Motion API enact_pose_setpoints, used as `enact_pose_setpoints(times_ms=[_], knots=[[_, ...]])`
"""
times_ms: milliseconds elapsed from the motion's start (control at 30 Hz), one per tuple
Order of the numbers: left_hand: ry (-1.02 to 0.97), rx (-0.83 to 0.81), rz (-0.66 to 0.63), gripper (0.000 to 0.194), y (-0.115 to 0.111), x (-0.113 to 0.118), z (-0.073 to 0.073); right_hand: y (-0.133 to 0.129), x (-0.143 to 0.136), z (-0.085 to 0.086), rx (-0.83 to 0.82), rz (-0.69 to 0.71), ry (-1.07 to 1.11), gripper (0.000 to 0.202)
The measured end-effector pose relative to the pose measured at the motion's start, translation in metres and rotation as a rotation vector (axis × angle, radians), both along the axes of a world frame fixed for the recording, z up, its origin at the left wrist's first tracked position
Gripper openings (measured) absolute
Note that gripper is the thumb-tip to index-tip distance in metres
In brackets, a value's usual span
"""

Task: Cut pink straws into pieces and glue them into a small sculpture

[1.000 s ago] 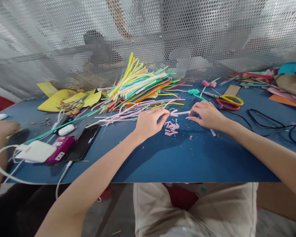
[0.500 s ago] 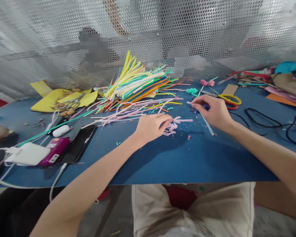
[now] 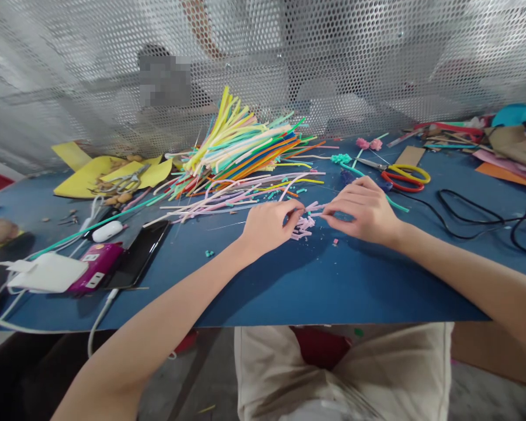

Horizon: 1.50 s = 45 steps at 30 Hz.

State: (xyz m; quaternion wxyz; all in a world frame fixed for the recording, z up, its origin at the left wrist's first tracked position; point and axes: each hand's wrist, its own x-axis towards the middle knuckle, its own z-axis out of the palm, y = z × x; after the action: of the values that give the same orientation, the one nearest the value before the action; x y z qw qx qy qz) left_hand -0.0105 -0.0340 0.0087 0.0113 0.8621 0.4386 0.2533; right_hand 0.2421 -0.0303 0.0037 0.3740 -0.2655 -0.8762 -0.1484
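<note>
Gently, with the fingers of your left hand and right hand pinched on the lilac strip, centre of frame beside short lilac pieces, brace left, work right lightly.

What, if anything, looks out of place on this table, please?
A small clump of teal bits lies alone on the blue tabletop, away from the lilac snippets beside the left hand, like stray scraps.
</note>
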Motion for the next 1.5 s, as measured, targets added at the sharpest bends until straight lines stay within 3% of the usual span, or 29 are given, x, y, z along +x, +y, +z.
enact_pose_setpoints(times_ms=[200,833,1000,1500], knots=[[-0.011,0.040,-0.045,0.022,-0.0030,0.0005,0.0023,-0.0023,-0.0017,-0.0011,0.134,-0.043,-0.004,0.004],[-0.006,0.064,-0.063,0.022,-0.0056,0.0007,0.0024,-0.0047,-0.0037,0.0033,0.225,-0.070,-0.013,0.007],[-0.002,0.046,-0.113,0.025,-0.0052,0.0008,0.0028,-0.0060,-0.0016,0.0013,0.154,-0.081,-0.015,0.006],[0.006,0.124,-0.025,0.029,-0.0042,0.0016,0.0035,-0.0099,-0.0020,0.0044,0.207,-0.082,-0.030,0.003]])
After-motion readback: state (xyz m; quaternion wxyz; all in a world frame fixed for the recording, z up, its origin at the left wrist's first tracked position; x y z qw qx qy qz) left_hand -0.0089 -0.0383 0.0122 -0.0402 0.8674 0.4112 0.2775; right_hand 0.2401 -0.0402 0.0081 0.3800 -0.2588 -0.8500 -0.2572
